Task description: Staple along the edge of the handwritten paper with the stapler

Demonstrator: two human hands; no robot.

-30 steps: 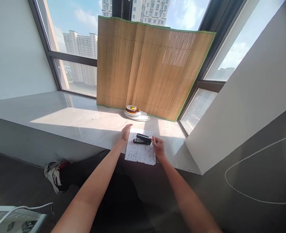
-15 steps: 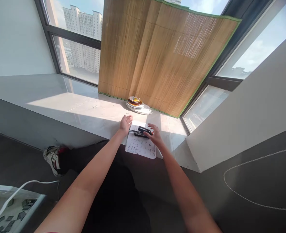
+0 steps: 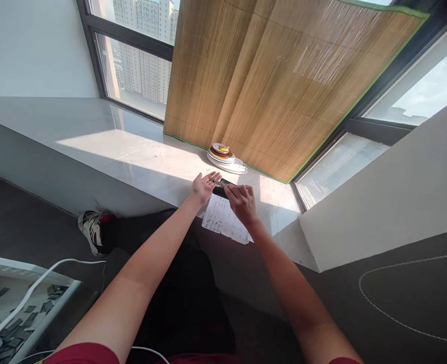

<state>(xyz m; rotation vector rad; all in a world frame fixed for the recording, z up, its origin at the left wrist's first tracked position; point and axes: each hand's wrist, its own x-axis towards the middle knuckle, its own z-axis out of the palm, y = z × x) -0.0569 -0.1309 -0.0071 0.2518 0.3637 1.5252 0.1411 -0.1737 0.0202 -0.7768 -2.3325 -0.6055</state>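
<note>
My right hand (image 3: 242, 202) is closed around a black stapler (image 3: 220, 191), with its metal rail pointing toward my left palm. The stapler appears opened up. My left hand (image 3: 205, 187) lies palm up with fingers stretched out, right beside the stapler's left end. Whether its fingers touch the rail I cannot tell. Below both hands a white sheet of paper (image 3: 223, 220) with rows of handwriting lies over the front edge of the window sill (image 3: 151, 174).
A stack of round, plate-like things (image 3: 223, 157) stands on the sill, just behind my hands. Behind it hangs a bamboo blind (image 3: 253, 91) with a green border. My outstretched leg ends in a striped shoe (image 3: 91, 230). At lower left is a white cable (image 3: 37, 283).
My right hand has gripped the stapler and raised it off the paper, tilting it leftward. My left palm has turned upward at its end. The camera view has shifted a little.
</note>
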